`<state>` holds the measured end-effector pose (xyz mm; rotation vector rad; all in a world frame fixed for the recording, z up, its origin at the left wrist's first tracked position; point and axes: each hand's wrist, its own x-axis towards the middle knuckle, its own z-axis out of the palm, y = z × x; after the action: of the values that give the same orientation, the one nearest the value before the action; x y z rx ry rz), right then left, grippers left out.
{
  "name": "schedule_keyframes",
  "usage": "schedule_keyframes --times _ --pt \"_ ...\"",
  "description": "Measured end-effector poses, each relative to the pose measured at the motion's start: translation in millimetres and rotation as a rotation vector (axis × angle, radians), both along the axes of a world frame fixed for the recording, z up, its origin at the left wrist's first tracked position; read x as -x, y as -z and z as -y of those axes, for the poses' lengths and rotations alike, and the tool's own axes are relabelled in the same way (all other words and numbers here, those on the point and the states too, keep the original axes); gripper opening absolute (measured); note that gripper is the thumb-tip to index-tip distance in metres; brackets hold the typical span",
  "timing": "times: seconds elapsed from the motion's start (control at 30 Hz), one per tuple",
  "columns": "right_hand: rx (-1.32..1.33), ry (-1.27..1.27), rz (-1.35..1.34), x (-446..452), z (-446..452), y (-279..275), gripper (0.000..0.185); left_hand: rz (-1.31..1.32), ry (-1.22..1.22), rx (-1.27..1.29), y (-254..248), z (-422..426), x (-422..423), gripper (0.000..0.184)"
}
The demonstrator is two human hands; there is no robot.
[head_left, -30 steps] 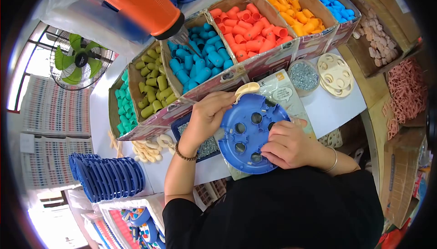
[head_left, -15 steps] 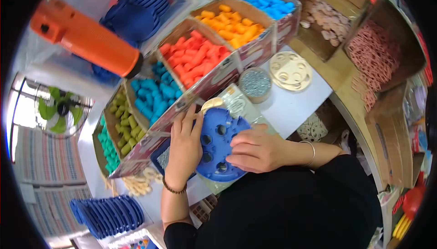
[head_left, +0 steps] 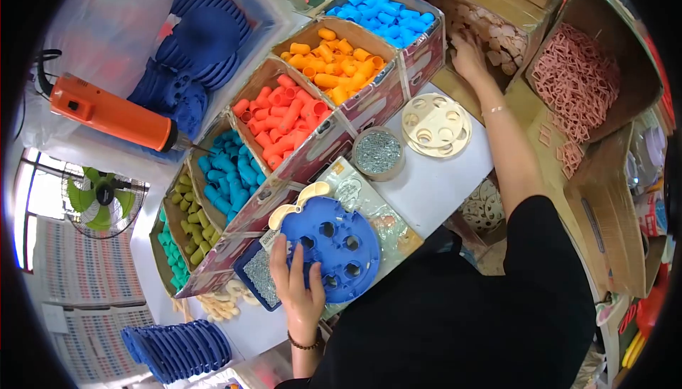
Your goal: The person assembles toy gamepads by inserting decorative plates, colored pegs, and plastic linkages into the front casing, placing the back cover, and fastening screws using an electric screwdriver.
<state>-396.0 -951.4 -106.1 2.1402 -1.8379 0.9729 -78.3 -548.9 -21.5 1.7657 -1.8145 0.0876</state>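
A round blue plastic plate with several holes (head_left: pixel 334 247) lies on a clear plastic packet (head_left: pixel 373 201) on the white table. Two cream-coloured curved pieces (head_left: pixel 312 191) sit at its upper left edge. My left hand (head_left: pixel 300 286) is open, its fingers stretched out against the plate's left side. Far from the plate, my right hand (head_left: pixel 469 58) reaches into a cardboard box with pale pink flat pieces (head_left: pixel 490 30). Its fingers look apart, with nothing visible in them, though the tips are partly hidden among the pieces.
Divided bins hold light blue (head_left: pixel 383 16), orange (head_left: pixel 334 62), coral (head_left: pixel 280 115), teal (head_left: pixel 231 176) and olive tubes (head_left: pixel 192 222). Nearby are a tub of screws (head_left: pixel 378 153), cream discs (head_left: pixel 437 126) and pink links (head_left: pixel 575 80). An orange electric screwdriver (head_left: pixel 114 112) hangs at the left.
My right hand has left the blue plate and moved up and right into the box of pale pink pieces. A second cream piece now shows at the plate's edge. The view has shifted.
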Motion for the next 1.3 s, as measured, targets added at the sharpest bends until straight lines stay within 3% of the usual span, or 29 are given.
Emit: schedule_keyframes --times 0.03,0.07,0.13,0.2,0.27,0.47,0.53,0.6,0.63,0.67,0.73,0.8,0.93,1.1,1.2,1.23,1.3 --pt "-0.188 -0.226 0.210 4.7 15.3 2.0 0.042 -0.015 -0.008 0.015 3.9 -2.1 1.3 0.035" --pt "-0.185 -0.238 0.217 5.6 21.5 12.1 0.042 -0.006 -0.019 0.019 5.0 -3.8 2.3 0.035" --pt "-0.136 -0.175 -0.048 0.7 24.1 17.0 0.041 -0.012 -0.047 0.028 6.2 -5.1 3.8 0.033" --pt "-0.021 -0.140 -0.100 1.1 21.6 17.1 0.037 -0.016 -0.062 0.035 5.9 -4.3 6.9 0.032" --pt "-0.274 0.112 -0.014 -2.3 18.2 11.6 0.032 0.006 -0.071 0.054 2.0 -1.3 12.1 0.027" --pt "-0.452 0.254 -0.203 5.4 -2.1 -19.6 0.032 0.004 -0.064 0.125 -5.1 0.4 9.7 0.026" --pt "-0.414 0.168 -0.213 -14.1 -69.4 -83.2 0.035 0.003 -0.072 0.169 -9.3 0.4 8.4 0.025" --pt "-0.273 0.005 -0.038 -46.9 -144.4 -131.8 0.036 -0.024 0.024 0.200 -13.2 -2.5 7.5 0.025" --pt "-0.283 -0.254 0.194 -60.6 -170.6 -136.3 0.035 -0.030 0.017 0.200 -11.1 -4.4 8.5 0.025" --pt "-0.289 -0.508 0.429 -74.2 -194.0 -138.3 0.034 -0.427 0.097 0.100 -7.8 -5.2 11.7 0.029" --pt "-0.365 -0.957 0.636 -114.1 -239.7 -131.4 0.034 -1.301 0.301 -0.178 -21.5 -1.2 22.7 0.043" --pt "-0.322 -1.235 0.329 -140.5 -268.5 -129.6 0.036 -1.790 0.469 -0.385 -14.7 10.1 19.8 0.050" --pt "-0.338 -1.473 0.320 -176.8 -298.2 -112.6 0.038 -2.086 0.374 -0.460 0.8 -0.7 14.2 0.047" --pt "-0.444 -1.533 0.376 -176.2 -293.5 -120.1 0.038 -2.102 0.460 -0.381 -4.6 -6.0 5.2 0.048" --pt "-0.432 -1.342 0.601 -161.6 -279.3 -115.4 0.037 -1.745 0.490 -0.362 -1.7 -2.9 0.4 0.046" --pt "-0.422 -1.233 0.530 -154.9 -271.8 -120.1 0.036 -1.749 0.497 -0.365 -1.4 -4.4 1.8 0.046" --pt "-0.416 -1.098 0.621 -151.5 -264.2 -110.8 0.034 -1.097 0.213 -0.157 -6.8 -4.8 7.0 0.047"
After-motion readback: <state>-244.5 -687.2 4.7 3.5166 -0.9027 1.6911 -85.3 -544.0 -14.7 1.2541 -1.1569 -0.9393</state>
